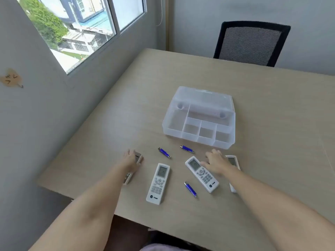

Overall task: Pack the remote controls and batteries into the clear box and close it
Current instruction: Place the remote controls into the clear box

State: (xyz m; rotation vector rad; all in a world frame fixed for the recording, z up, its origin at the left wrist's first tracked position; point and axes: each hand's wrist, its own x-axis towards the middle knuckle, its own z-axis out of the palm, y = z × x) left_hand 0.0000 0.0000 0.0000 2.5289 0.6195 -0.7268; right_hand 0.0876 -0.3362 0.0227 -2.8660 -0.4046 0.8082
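Note:
The clear box (172,127) stands open on the table, lid tilted back, its compartments bare. Several white remote controls lie in front of it. My left hand (130,160) rests flat on the leftmost remote (139,157), covering most of it. Another remote (158,183) lies free between my arms. My right hand (216,163), fingers spread, hovers over two remotes: one angled remote (202,173) under its fingertips and a far-right remote (233,161) partly hidden by the wrist. Three blue batteries lie loose: one (164,152), one (187,149) near the box, one (190,189) between remotes.
The wooden table (272,124) reaches the grey wall on the left, where a window sits. A black mesh chair (252,42) stands behind the far edge. The table's near edge (181,234) runs just under my forearms.

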